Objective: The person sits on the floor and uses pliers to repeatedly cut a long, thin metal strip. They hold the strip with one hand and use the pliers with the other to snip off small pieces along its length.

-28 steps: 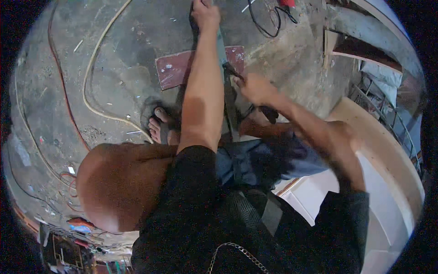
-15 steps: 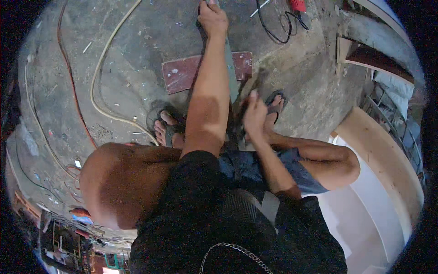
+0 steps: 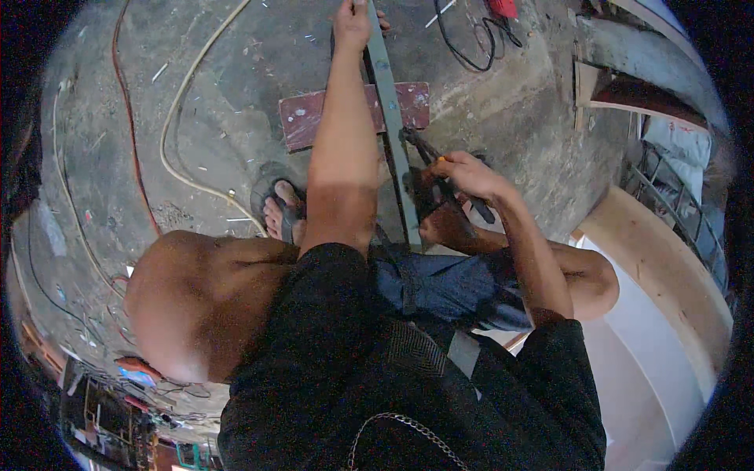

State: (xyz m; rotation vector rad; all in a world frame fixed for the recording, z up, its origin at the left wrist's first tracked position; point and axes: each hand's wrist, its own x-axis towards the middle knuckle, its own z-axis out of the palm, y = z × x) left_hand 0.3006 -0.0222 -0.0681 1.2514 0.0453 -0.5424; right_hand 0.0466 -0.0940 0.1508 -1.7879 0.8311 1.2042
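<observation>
My left hand, at the far end of my outstretched arm, is closed round a long grey-green bar. The bar runs from the top edge down between my legs, with dark spots along its face. In my right hand are dark pliers, their handles pointing back toward my right knee. The jaws reach the bar's right edge; whether they grip it I cannot tell. Under the bar lies a dark red board on the concrete floor.
A cream hose and a reddish-brown cable cross the floor at left. A red tool with a black cord lies at the far right. A curved wooden edge with white panels stands by my right knee. Small scraps litter the concrete.
My right hand, blurred with no tool visible before, now holds the pliers against the bar. The bar has shifted toward me and shows more of its face. My left hand has moved slightly left.
</observation>
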